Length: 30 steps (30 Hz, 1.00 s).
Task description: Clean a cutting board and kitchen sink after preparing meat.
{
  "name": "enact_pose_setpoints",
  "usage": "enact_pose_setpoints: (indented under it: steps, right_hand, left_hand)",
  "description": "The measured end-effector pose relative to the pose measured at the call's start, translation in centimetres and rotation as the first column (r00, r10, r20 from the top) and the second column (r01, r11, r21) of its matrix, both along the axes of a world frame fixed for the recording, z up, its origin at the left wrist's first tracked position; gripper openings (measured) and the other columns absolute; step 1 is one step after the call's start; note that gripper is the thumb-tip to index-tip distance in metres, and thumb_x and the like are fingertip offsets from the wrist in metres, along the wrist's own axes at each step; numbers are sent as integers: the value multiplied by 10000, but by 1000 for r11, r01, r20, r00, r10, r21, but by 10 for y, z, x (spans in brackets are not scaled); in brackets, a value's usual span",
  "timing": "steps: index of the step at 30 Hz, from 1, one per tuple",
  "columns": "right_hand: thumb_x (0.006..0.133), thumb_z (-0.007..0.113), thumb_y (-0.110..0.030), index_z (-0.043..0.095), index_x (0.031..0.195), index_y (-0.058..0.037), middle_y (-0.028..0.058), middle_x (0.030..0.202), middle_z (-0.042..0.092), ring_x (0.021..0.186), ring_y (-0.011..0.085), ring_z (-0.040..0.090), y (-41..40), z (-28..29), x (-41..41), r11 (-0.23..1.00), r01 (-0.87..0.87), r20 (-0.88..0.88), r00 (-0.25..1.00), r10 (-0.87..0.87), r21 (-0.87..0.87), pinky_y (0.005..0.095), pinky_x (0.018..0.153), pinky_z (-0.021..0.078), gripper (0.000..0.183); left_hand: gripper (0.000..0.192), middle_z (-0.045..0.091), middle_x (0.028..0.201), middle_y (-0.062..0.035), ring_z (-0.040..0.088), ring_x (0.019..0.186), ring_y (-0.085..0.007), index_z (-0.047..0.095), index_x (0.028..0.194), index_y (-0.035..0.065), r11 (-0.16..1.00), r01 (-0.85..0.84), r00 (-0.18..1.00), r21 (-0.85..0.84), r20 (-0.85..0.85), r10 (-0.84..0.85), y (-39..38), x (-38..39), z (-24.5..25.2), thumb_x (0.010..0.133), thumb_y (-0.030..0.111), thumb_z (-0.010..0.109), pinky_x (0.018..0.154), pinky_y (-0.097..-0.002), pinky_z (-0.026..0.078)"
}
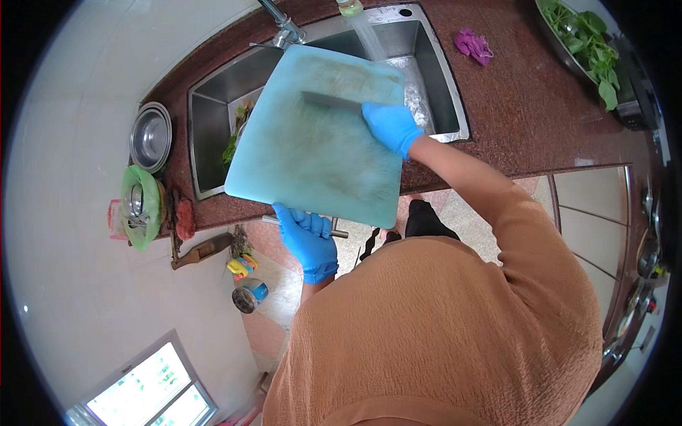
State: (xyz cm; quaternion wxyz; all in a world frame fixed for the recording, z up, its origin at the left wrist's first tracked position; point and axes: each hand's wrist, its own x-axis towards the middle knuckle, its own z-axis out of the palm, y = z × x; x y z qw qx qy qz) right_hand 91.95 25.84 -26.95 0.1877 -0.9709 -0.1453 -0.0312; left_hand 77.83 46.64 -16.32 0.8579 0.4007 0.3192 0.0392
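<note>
A worn light-blue plastic cutting board [319, 154] is held tilted over the double-basin stainless steel sink [453, 106]. My left hand [309, 239], in a blue glove, grips its near edge. Dark, brownish marks cover the board's face. My right hand [391, 125], gloved the same way, is closed around the end of a knife [330, 100]; its handle is hidden in my fist. The grey blade lies flat or nearly flat against the board's upper part. Water runs from a tap nozzle [350, 7] into the right basin, beyond the board.
A chrome faucet [287, 32] rises behind the sink. Leafy greens [230, 146] show in the left basin. At left stand stacked metal bowls [151, 137] and a green bag-lined container [141, 207]. A purple cloth [473, 47] and a bowl of greens [581, 45] rest on the right counter.
</note>
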Motion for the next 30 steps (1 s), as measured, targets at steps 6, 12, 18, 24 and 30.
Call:
enact_pose_setpoints:
  steps: [6,12,18,24,30]
  right_hand:
    - [889,414,-163,610,978,-33,236,927,656,830,397,657,-71,-67,96,976,213,-115,970,-216,-40,495,699,526,252]
    - [864,429,-129,632,912,-19,237,971,643,839,406,644,-60,-29,54,980,191,-134,971,-198,-64,491,716,524,236]
    - [850,458,-116,567,920,-16,264,843,638,751,405,650,-38,-4,-26,996,90,-156,983,-93,-28,496,625,527,164]
    - [881,421,-140,559,936,-15,251,879,647,821,418,647,-88,-65,77,951,307,-169,936,-309,-33,514,700,515,194]
    - [863,458,-118,564,931,-17,253,843,640,800,406,653,-55,-12,14,991,110,-117,986,-118,-77,505,666,525,162]
  left_hand:
    - [487,177,495,72,125,384,-65,266,584,198,997,-10,1000,76,-2,10,-9,0,1,997,404,422,350,-238,135]
    - [479,181,500,75,139,382,-59,272,586,200,996,-45,999,82,-14,47,1,-2,-10,1002,392,414,339,-236,145]
    - [470,175,512,72,139,388,-57,270,594,205,990,-74,997,117,-27,77,0,0,-3,993,389,439,348,-239,132]
    - [477,177,511,71,137,390,-59,264,591,201,994,-52,998,92,-18,54,-3,2,-3,990,391,443,358,-244,118]
    - [481,174,507,70,136,385,-62,257,589,201,985,-121,989,119,-67,130,0,-2,-5,992,393,436,352,-246,117]
